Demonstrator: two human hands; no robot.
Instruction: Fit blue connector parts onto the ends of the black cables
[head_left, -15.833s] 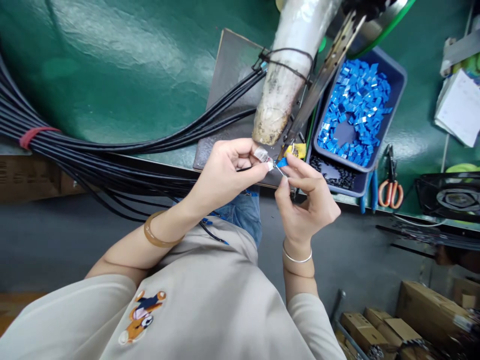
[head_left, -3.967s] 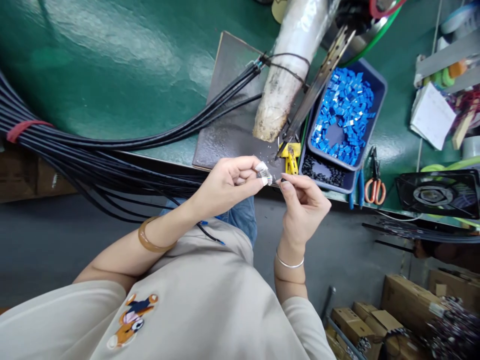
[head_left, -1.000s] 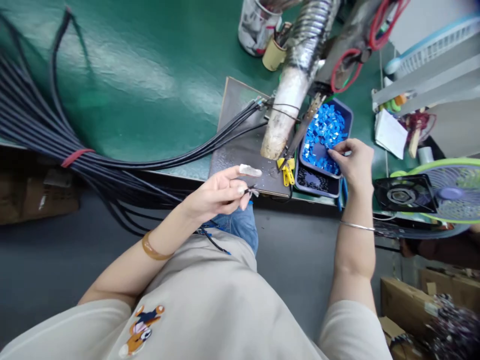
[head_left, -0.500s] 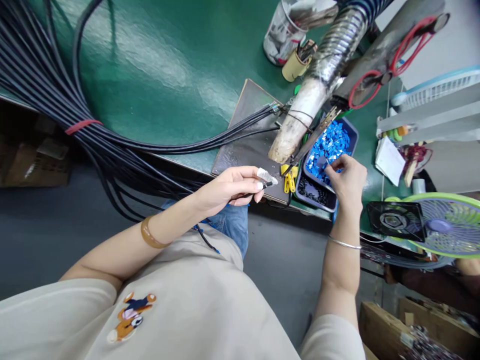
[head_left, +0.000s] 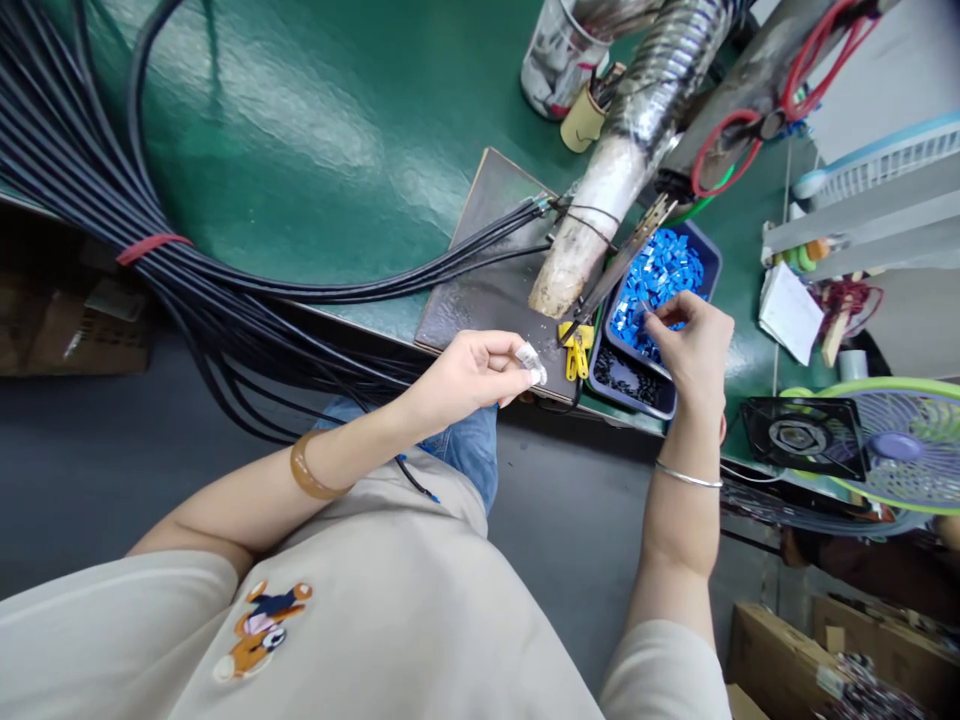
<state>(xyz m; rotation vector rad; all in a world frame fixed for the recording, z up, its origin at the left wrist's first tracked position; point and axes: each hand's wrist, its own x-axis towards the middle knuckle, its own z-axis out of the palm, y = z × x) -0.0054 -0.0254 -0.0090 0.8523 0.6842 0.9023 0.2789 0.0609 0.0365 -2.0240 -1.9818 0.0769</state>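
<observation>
My left hand is pinched closed in front of the bench edge, white wrapping showing at its fingertips. The black cable that it held a moment ago is mostly hidden behind the fingers now. My right hand reaches down over a bin of small blue pieces, thumb and fingers pressed together at the near side of the pile. Whatever sits in that pinch is too small to make out. Nearer me, small black pieces fill a second bin.
A thick bundle of black cables spreads over the left bench. Cable ends lie on a dark board. A pale tube hangs above it, beside a yellow hand tool. A fan stands at right.
My left hand has turned slightly, so the black cable end at its fingertips no longer shows clearly. My right hand has shifted slightly and stays at the blue pieces.
</observation>
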